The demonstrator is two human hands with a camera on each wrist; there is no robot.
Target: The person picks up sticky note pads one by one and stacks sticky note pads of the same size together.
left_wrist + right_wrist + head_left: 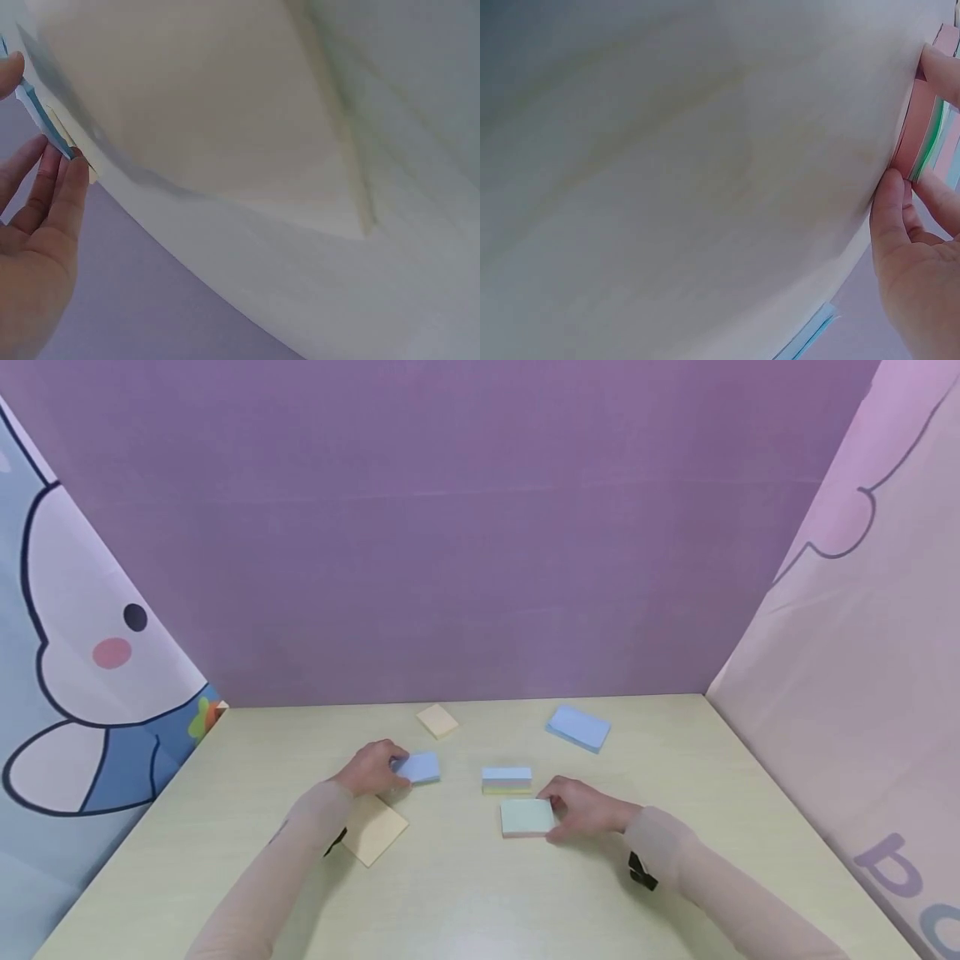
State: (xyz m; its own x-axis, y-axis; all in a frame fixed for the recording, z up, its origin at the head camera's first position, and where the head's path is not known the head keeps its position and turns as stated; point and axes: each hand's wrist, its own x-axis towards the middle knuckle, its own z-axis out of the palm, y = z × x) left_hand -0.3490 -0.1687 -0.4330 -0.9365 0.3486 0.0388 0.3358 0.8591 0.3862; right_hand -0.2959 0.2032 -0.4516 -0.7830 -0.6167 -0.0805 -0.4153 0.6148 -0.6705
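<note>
My left hand (pixel 372 767) grips a small blue sticky-note pad (pixel 420 767) by its left end, thumb on the near side and fingers on the far side. The left wrist view shows the edge of this blue pad (pixel 46 124) between thumb and fingertips. On the right, my right hand (pixel 588 810) pinches a pale green sticky-note pad (pixel 527 817) by its right side. Pink and green layers show along the edge of that pad (pixel 919 139) in the right wrist view. Just beyond it sits a small striped stack of notes (pixel 506 780), blue on top and yellow below.
A larger cream pad (pixel 377 832) lies partly under my left wrist. Farther back are a small cream pad (pixel 437 721) and, to the right, a larger blue pad (pixel 578 727). A purple cloth wall (pixel 465 543) rises behind the pale table (pixel 450 902), with printed cloth on both sides.
</note>
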